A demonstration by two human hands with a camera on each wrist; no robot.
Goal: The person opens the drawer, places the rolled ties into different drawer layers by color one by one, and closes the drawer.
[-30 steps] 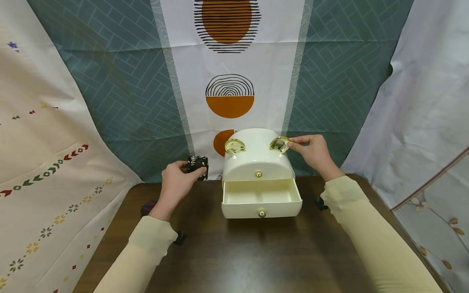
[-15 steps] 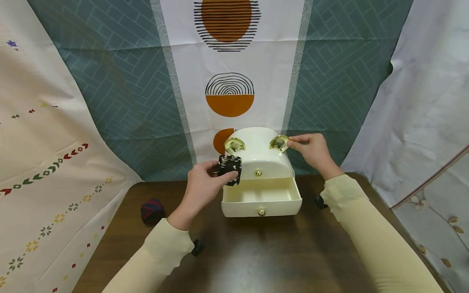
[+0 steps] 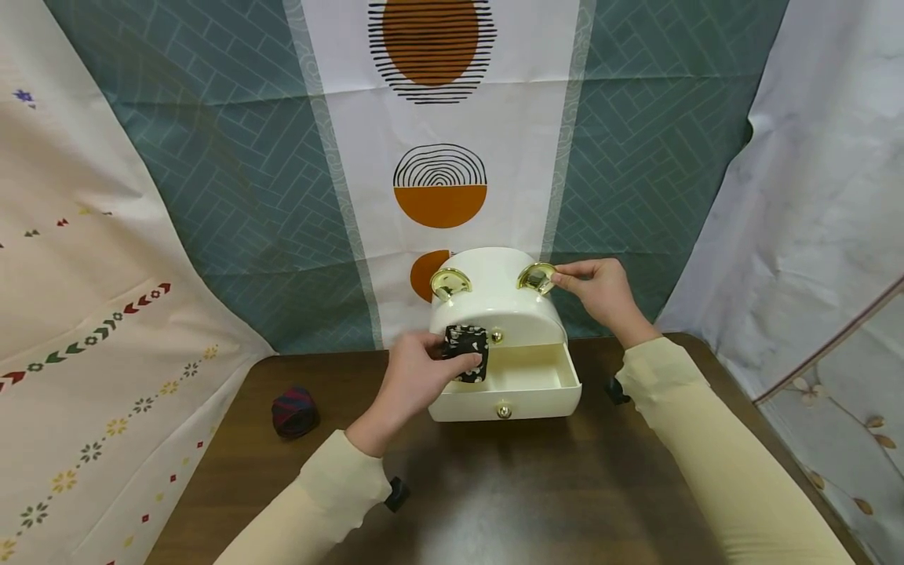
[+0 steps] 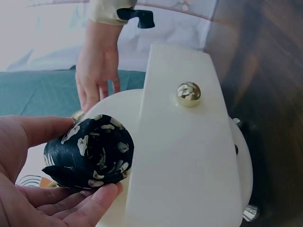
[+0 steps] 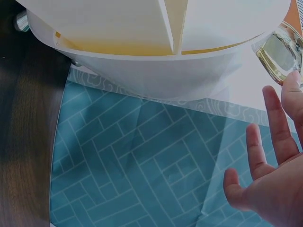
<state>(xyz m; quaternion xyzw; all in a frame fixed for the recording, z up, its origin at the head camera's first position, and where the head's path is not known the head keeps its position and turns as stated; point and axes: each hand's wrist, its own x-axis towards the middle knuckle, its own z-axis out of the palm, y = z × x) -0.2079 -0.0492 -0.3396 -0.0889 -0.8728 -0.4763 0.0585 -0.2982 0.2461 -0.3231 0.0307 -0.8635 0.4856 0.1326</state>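
Note:
My left hand [image 3: 410,377] holds a rolled-up black necktie [image 3: 466,353] with pale flowers, thumb on one side and fingers on the other. The roll overlaps the left part of the pulled-out lower drawer [image 3: 537,402] in the head view. Its coiled end shows in the left wrist view, beside the drawer front [image 4: 189,156] with its gold knob [image 4: 188,94]. The drawer belongs to a rounded white box [image 3: 494,294], whose upper drawer is closed. My right hand [image 3: 600,294] pinches the box's right gold ear [image 3: 537,277] between thumb and fingertips.
A second rolled necktie [image 3: 294,412], striped dark red and navy, lies on the brown table [image 3: 494,494] at the left. The left gold ear [image 3: 450,282] stands on the box top. Patterned cloth [image 3: 233,196] hangs right behind the table.
My left hand has carried the black necktie from left of the box rightward and down to the drawer. The striped roll has come into full view. My right hand stays at the gold ear.

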